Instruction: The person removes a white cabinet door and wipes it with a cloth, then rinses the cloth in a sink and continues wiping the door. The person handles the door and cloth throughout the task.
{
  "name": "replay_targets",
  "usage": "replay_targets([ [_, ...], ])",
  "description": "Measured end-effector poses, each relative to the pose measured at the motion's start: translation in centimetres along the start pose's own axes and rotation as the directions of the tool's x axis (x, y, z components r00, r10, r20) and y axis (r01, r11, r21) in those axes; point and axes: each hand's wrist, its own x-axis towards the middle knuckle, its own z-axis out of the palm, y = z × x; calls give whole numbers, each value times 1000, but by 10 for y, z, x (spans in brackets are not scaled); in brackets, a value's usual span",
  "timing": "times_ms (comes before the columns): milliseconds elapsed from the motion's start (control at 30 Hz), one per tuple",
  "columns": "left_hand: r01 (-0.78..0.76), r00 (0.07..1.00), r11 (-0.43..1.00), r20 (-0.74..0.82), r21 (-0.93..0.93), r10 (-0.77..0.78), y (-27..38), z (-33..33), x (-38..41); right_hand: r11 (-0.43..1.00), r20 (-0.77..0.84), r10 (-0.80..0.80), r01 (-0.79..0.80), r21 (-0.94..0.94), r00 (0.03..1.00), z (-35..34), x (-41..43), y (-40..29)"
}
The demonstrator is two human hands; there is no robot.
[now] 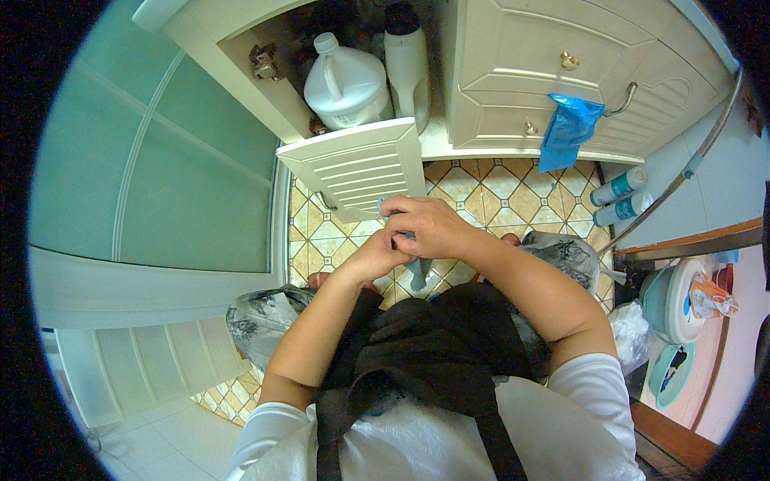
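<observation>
My right hand (432, 227) and my left hand (384, 255) meet in front of the open cabinet door (364, 171). Between them they grip a grey-blue cloth (418, 278). One end of it hangs below my fingers, and a small bit shows past my right fingertips near the door. Most of the cloth is hidden by the hands. Beyond the door, inside the white cabinet, stand a large white plastic jug (348, 84) with a handle and a tall white bottle (406, 72) with a dark cap.
A blue plastic bag (568, 133) hangs from a cabinet handle (622, 101). Two white canisters (619, 198) lie by the right wall, near a metal hose (668, 186). A frosted glass panel (192, 174) rises at left. On the right are a lidded bucket (662, 300) and a green basin (672, 379).
</observation>
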Motion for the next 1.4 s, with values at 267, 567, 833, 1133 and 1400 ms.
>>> replay_targets([
  [267,7,1000,1000,18,-26,-6,-5,-2,0,972,-107,112,-87,221,988,3,0,10],
  [567,33,939,999,-340,-39,-45,-19,7,6,592,-22,423,-258,763,906,15,-1,20],
  [833,65,881,617,-335,784,333,-16,-4,-5,647,-31,728,-702,-298,685,-42,3,45],
  [1133,46,851,371,-230,928,471,-11,-4,-9,920,-57,392,-390,43,918,-18,-8,59],
  [1400,89,879,368,-246,925,408,-9,-3,-11,928,-9,364,-361,92,932,-1,-7,40],
])
